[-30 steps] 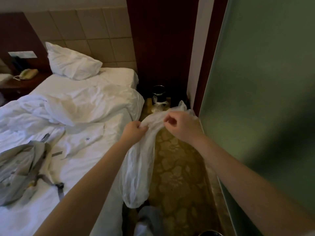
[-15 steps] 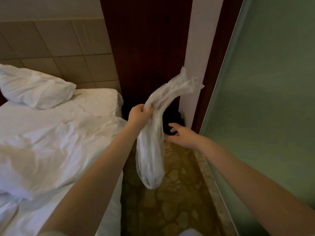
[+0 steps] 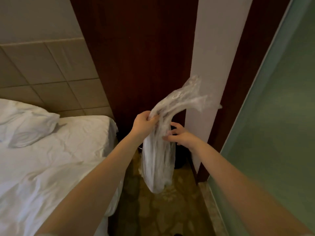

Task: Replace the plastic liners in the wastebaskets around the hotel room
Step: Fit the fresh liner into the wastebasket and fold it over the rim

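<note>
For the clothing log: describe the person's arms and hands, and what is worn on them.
The left forearm and right forearm are bare down to the frame's bottom edge. The left hand and right hand wear no gloves; no watch, bracelet or ring shows. A pale sliver at the bottom left may be a sleeve; too little to tell.

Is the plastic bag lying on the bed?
No, the plastic bag hangs in the air from the left hand, beside the bed and not on it.

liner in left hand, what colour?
The liner is translucent whitish, crinkled plastic; clearest in the head view.
</note>
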The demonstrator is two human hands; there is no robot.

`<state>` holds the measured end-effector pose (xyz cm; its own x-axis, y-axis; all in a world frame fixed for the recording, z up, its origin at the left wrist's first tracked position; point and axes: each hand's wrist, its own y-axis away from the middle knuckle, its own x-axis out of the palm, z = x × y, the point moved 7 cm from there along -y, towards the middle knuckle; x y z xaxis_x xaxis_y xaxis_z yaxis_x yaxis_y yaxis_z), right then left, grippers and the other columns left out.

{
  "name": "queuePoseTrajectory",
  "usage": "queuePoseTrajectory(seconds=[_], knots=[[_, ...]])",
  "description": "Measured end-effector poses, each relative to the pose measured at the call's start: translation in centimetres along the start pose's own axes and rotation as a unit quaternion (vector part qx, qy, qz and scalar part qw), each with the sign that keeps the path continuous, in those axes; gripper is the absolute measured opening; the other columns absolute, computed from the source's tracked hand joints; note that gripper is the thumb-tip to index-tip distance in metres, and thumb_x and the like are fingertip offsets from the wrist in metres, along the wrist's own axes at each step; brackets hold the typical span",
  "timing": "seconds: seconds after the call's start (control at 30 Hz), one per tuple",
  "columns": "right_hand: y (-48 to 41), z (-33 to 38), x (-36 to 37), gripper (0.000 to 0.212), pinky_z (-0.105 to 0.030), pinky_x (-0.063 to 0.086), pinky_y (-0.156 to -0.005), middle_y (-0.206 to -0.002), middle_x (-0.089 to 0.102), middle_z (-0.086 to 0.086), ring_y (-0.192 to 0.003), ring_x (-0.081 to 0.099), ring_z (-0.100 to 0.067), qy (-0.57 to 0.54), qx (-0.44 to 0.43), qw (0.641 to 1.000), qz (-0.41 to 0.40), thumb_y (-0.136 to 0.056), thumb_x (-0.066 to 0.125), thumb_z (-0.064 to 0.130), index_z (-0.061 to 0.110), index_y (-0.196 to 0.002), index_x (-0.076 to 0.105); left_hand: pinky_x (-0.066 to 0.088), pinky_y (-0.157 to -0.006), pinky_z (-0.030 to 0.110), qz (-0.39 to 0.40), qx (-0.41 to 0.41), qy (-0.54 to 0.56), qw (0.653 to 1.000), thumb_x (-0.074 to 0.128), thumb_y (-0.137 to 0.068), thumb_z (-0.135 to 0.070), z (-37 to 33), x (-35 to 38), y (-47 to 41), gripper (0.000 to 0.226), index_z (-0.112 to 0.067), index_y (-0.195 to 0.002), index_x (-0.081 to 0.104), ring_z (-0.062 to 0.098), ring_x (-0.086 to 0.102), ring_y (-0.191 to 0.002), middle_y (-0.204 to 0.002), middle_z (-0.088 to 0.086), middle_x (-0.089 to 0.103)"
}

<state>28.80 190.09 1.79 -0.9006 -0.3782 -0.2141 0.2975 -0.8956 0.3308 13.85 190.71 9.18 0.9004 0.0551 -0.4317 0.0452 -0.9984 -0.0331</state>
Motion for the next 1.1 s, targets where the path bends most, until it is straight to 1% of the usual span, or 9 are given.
queuePoseTrajectory(seconds=[0.1,0.23,0.43,0.5,0.57,0.63,0.7,0.9,1.1], knots=[[-4.1,1.8,-1.9,0.066,-0.031,0.038,-0.085,-0.125,0.059,0.004,-0.117,0.053,-0.015,-0.004,0.012,0.999,0.052,-0.086,0.07,0.039,0.027,-0.142,0.039,0.037,-0.053,0.025,-0.023,0.007,0.011,1.0,0.056,-0.094,-0.025,-0.5,0.1,-5.6,0.029,0.003,-0.094,0.06,0.019,0.046,-0.062,-0.07,0.007,0.05],[-9.8,2.6,-3.0,0.058,-0.017,0.046,-0.075,-0.121,0.062,0.006,-0.106,0.059,-0.008,0.0,0.007,0.998,0.059,-0.08,0.078,0.029,0.021,-0.132,0.052,0.034,-0.052,0.027,-0.03,0.007,0.02,0.999,0.057,-0.094,-0.023,0.6,1.1,-11.6,0.024,0.0,-0.085,0.057,0.016,0.04,-0.055,-0.063,0.003,0.045],[-19.5,1.4,-5.9,0.035,-0.037,0.053,-0.092,-0.107,0.072,0.002,-0.103,0.066,-0.016,-0.038,0.026,0.998,-0.046,-0.078,0.08,0.032,0.021,-0.109,0.07,0.034,-0.051,0.029,0.024,0.016,0.046,0.999,0.057,-0.094,-0.023,3.7,3.9,-21.9,0.024,-0.01,-0.075,0.051,0.014,0.04,-0.053,-0.06,0.0,0.044],[-22.4,1.2,-7.3,0.022,-0.03,0.056,-0.084,-0.1,0.072,0.0,-0.096,0.068,-0.014,-0.038,0.029,0.996,-0.081,-0.081,0.078,0.03,0.022,-0.1,0.071,0.033,-0.05,0.027,0.056,0.021,0.039,0.997,0.057,-0.094,-0.022,4.8,4.9,-25.7,0.026,-0.011,-0.073,0.047,0.012,0.039,-0.051,-0.059,-0.001,0.042],[-25.2,0.8,-9.3,0.008,-0.014,0.051,-0.058,-0.081,0.068,0.002,-0.071,0.066,-0.001,-0.035,0.044,0.988,-0.141,-0.085,0.074,0.021,0.017,-0.09,0.068,0.036,-0.054,0.031,0.1,0.013,0.032,0.994,0.057,-0.093,-0.022,6.0,6.3,-29.6,0.024,-0.01,-0.074,0.048,0.015,0.045,-0.057,-0.065,0.002,0.046],[-27.7,0.5,-11.1,0.012,-0.011,0.039,-0.04,-0.057,0.06,0.01,-0.044,0.054,0.005,-0.029,0.065,0.979,-0.194,-0.088,0.07,0.014,0.015,-0.078,0.062,0.046,-0.063,0.039,0.126,-0.003,0.009,0.992,0.06,-0.091,-0.028,7.4,7.6,-33.1,0.024,-0.004,-0.088,0.056,0.024,0.056,-0.072,-0.08,0.01,0.057],[-30.2,-0.4,-12.7,0.023,-0.011,0.037,-0.039,-0.043,0.055,0.014,-0.04,0.052,0.003,-0.014,0.08,0.971,-0.224,-0.087,0.069,0.011,0.019,-0.07,0.057,0.051,-0.072,0.041,0.149,-0.014,-0.01,0.989,0.061,-0.09,-0.033,9.0,8.9,-36.3,0.029,-0.007,-0.101,0.058,0.025,0.061,-0.084,-0.093,0.009,0.062],[-36.7,-5.9,-16.2,0.014,-0.035,0.052,-0.066,-0.065,0.057,0.002,-0.061,0.056,-0.012,0.031,0.116,0.952,-0.28,-0.084,0.072,0.019,0.014,-0.075,0.062,0.051,-0.072,0.028,0.206,-0.055,-0.022,0.977,0.067,-0.086,-0.041,15.7,12.6,-42.3,0.039,-0.019,-0.115,0.051,0.012,0.061,-0.09,-0.102,-0.005,0.059],[-42.9,-15.2,-19.3,0.035,-0.03,0.045,-0.062,-0.055,0.045,0.004,-0.055,0.054,-0.019,0.04,0.119,0.936,-0.328,-0.086,0.07,0.02,0.018,-0.062,0.044,0.053,-0.074,0.032,0.203,-0.056,-0.084,0.974,0.063,-0.09,-0.039,25.3,18.8,-46.1,0.034,-0.016,-0.114,0.053,0.013,0.059,-0.086,-0.1,-0.003,0.059]])
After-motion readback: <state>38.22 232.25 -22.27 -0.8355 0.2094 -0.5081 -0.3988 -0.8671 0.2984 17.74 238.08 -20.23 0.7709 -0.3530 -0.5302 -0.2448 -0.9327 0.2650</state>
